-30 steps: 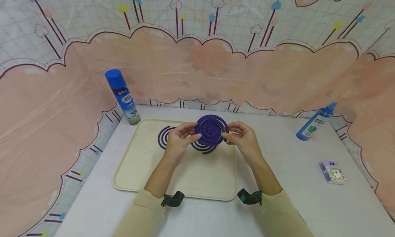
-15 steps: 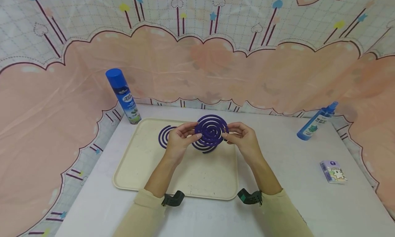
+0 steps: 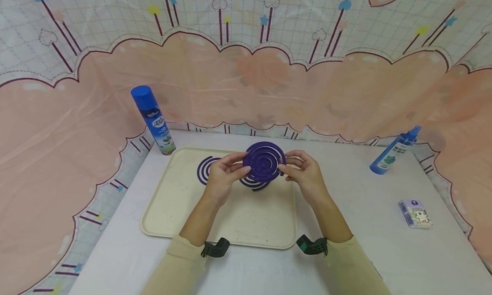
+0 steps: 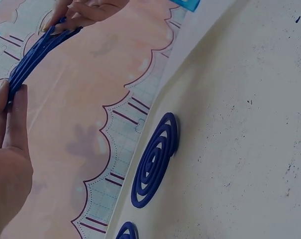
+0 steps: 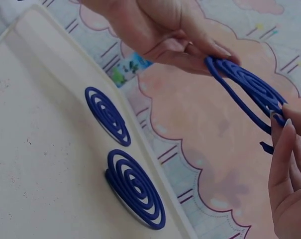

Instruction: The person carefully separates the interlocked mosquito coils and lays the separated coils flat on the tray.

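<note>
Above the tray, both my hands hold up a dark blue mosquito coil [image 3: 264,152], its spiral face toward the head camera. My left hand [image 3: 222,177] pinches its left edge between thumb and fingers. At the right edge, my right hand [image 3: 308,177] pinches it the same way. The right wrist view shows an outer strand [image 5: 240,104] standing apart from the tighter spiral. Two more mosquito coils lie on the cream tray [image 3: 184,214]: a left coil [image 5: 108,117], partly behind my left hand in the head view, and another coil [image 5: 135,186] below the held one.
A blue aerosol can [image 3: 153,121] stands behind the tray's left corner. To the right are a blue spray bottle [image 3: 393,152] and a small purple-and-white box [image 3: 415,214] on the white table [image 3: 346,209]. A patterned cloth [image 3: 215,81] hangs along the back.
The held coil's rings looked spread apart half a second ago and look closer together now. My right hand has shifted very slightly right and up; my left hand has barely moved.
</note>
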`<state>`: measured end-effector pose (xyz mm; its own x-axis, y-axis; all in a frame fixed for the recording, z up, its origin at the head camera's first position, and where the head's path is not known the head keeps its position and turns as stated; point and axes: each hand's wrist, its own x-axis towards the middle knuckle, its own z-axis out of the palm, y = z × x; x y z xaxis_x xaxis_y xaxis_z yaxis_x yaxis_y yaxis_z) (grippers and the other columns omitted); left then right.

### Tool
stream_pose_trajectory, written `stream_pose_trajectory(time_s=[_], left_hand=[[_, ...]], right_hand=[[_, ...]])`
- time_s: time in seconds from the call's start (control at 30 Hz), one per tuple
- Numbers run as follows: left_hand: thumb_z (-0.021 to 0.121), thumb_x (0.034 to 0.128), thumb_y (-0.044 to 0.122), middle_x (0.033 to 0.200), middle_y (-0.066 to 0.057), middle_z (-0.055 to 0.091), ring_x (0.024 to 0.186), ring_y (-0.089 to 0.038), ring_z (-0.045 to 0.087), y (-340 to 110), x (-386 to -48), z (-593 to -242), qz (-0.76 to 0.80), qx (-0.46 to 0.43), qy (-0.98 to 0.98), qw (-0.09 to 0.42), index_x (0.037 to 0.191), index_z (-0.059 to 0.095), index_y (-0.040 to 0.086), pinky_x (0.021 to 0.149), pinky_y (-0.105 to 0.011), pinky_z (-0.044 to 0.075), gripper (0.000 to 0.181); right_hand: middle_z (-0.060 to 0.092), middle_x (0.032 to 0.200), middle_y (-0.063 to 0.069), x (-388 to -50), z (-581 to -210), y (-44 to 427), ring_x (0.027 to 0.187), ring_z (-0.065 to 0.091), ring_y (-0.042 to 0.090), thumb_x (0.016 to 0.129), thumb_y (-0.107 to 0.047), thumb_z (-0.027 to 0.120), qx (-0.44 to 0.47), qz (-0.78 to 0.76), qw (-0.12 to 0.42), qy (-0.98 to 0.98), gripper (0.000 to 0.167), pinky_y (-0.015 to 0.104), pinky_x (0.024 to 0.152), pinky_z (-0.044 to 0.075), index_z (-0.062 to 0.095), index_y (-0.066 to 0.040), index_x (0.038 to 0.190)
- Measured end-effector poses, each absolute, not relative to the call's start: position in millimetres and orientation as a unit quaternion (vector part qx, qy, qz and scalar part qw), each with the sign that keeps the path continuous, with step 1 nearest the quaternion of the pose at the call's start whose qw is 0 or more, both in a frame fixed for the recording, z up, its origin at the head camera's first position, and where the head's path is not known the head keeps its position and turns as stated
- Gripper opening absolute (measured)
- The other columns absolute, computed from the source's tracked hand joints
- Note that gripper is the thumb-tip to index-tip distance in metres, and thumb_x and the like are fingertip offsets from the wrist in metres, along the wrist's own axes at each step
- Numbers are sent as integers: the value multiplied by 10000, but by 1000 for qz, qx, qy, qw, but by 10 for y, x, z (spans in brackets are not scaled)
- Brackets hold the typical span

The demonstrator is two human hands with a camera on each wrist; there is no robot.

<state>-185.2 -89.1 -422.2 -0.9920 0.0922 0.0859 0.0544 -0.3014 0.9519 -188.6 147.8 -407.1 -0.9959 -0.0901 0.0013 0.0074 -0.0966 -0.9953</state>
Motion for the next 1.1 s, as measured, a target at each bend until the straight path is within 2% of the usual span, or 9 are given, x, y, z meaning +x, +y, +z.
stream_pose_trajectory(time_s=[0.17, 0.57, 0.87, 0.97, 1.1], left_hand=[[631, 887, -186, 1047, 93, 750, 913, -38, 724, -883, -1849, -4238, 822, 63, 566, 13, 1327, 579, -122, 781, -177, 610, 448], [587, 915, -189, 1066, 68, 772, 914, -55, 753, -844, -1806, -4238, 859, 47, 509, 21, 1203, 713, 72, 760, -187, 615, 408], [575, 922, -190, 1064, 78, 778, 919, -44, 753, -839, -1814, -4258, 863, 54, 503, 19, 1056, 765, 249, 766, -187, 615, 497], [585, 928, -173, 1081, 79, 777, 922, -46, 754, -861, -1820, -4272, 859, 51, 509, 16, 1108, 760, 217, 774, -190, 615, 464], [612, 927, -146, 1091, 79, 778, 920, -57, 761, -932, -1829, -4294, 850, 45, 524, 3, 1306, 663, 29, 781, -207, 620, 420]], right_hand=[[739, 897, -151, -1881, -4071, 1475, 718, 663, -6, 915, 10, 710, -26, -738, 35, 673, 293, 168, 608, 554, 758, -278, 890], [751, 827, -126, -1875, -4101, 1435, 703, 672, -2, 945, 53, 649, 4, -793, 64, 605, 364, 141, 589, 527, 788, -275, 869], [748, 828, -122, -1876, -4106, 1429, 707, 683, -4, 951, 49, 645, 5, -795, 62, 603, 360, 136, 595, 535, 787, -273, 875], [740, 813, -116, -1874, -4101, 1445, 693, 675, -3, 955, 59, 631, 10, -804, 63, 592, 368, 132, 589, 535, 784, -265, 869], [733, 796, -109, -1881, -4098, 1486, 676, 667, 0, 958, 70, 620, 22, -813, 54, 579, 376, 129, 586, 538, 781, -255, 858]])
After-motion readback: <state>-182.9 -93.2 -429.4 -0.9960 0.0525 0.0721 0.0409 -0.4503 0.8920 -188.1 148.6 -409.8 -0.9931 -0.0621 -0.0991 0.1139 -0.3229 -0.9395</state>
